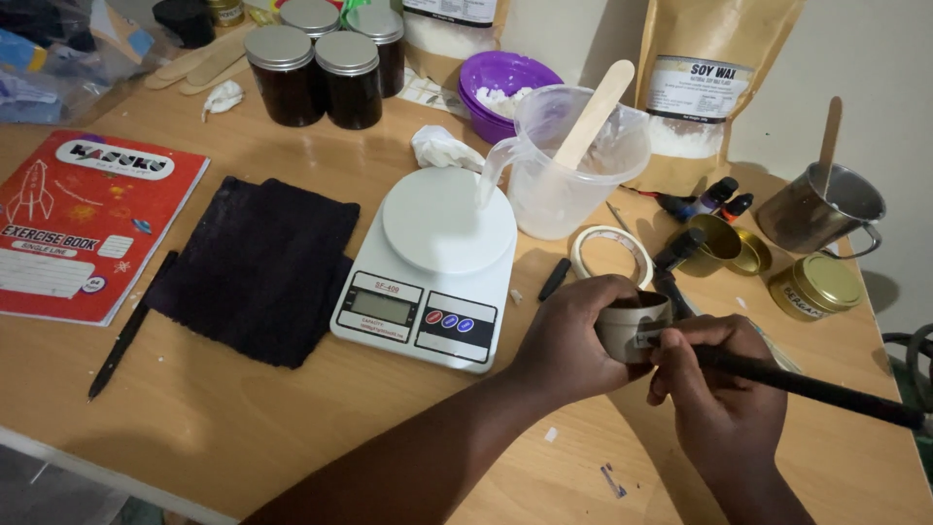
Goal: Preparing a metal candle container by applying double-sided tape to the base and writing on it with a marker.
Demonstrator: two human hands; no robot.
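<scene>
Head view, single entry.

Step in hand (judged): marking or labelling the side of a small round metal tin (pixel 632 326), which sits near the front right of the wooden counter (pixel 292 428). A pale strip, likely tape, shows on the tin's wall under the pen tip. The next move calls for the tin kept from rolling and the tip kept on that strip.

Left hand (pixel 573 340): forearm crosses from the front edge, fingers curled around the tin's far side, thumb over its top; closed on the tin.

Right hand (pixel 719 389): fingers pinched on a long black pen (pixel 807 387), its tip at the tin's wall and its shaft running toward the right edge.

Surrounding items:
- white digital kitchen scale (pixel 432 267), centre, just left of the left hand
- dark square cloth (pixel 258 267), left of the scale
- red exercise book (pixel 83 219), left edge
- clear plastic jug with wooden stick (pixel 573 160), behind the scale
- roll of pale tape (pixel 610 253), just behind the tin
- gold lidded tin (pixel 814 285), right side
- dark glass jars with metal lids (pixel 316 68), back
</scene>
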